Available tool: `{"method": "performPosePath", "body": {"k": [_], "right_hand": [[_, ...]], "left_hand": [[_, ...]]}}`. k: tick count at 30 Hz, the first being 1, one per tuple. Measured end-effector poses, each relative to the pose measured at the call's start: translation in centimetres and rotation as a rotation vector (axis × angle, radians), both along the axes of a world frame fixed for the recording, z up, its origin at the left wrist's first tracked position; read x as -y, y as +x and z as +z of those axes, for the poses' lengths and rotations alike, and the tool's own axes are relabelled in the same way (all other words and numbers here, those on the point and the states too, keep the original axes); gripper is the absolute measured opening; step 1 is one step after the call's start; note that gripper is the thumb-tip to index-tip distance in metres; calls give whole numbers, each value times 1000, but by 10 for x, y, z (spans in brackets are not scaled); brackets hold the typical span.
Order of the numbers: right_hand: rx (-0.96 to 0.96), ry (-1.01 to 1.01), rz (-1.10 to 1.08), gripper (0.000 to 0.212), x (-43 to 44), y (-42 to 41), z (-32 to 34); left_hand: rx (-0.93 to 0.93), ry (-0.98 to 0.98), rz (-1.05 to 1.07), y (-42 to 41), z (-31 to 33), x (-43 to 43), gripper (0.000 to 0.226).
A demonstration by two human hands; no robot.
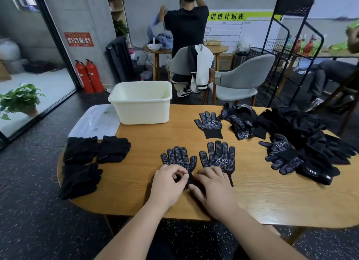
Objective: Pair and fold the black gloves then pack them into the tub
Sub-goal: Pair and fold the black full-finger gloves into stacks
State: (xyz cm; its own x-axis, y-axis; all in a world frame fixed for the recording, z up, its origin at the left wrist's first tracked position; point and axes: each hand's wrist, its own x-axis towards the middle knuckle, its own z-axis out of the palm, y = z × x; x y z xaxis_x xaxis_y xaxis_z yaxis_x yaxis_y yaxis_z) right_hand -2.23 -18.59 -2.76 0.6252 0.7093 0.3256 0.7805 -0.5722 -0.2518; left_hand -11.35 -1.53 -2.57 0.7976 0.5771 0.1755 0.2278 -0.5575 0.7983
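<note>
We are pairing: our left hand pinches the left glove cuff, right hand pressed flat on the right glove. Next, we stack them.

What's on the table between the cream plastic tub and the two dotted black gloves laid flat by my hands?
Nothing: in the head view, only bare wooden tabletop lies between the cream plastic tub and the two dotted black gloves.

Two dotted black gloves flat at centre, palms up; loose glove heap at 3 o'clock; cream tub upright, 12 o'clock
</note>
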Motion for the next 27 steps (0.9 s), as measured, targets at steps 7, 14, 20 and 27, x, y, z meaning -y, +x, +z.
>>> {"method": "performPosePath", "body": {"k": [7, 14, 20, 27], "right_hand": [[-218, 211, -107, 11, -13, 6, 18], [-347, 226, -129, 14, 11, 31, 67], [-429, 301, 17, 25, 42, 52, 130], [-394, 164, -6, 26, 54, 94, 179]], "left_hand": [[20, -40, 5, -1, 1, -1, 13], [11, 56, -47, -4, 7, 2, 13], [-98, 323, -103, 0, 5, 9, 30], [-131, 384, -88, 24, 7, 34, 41]]}}
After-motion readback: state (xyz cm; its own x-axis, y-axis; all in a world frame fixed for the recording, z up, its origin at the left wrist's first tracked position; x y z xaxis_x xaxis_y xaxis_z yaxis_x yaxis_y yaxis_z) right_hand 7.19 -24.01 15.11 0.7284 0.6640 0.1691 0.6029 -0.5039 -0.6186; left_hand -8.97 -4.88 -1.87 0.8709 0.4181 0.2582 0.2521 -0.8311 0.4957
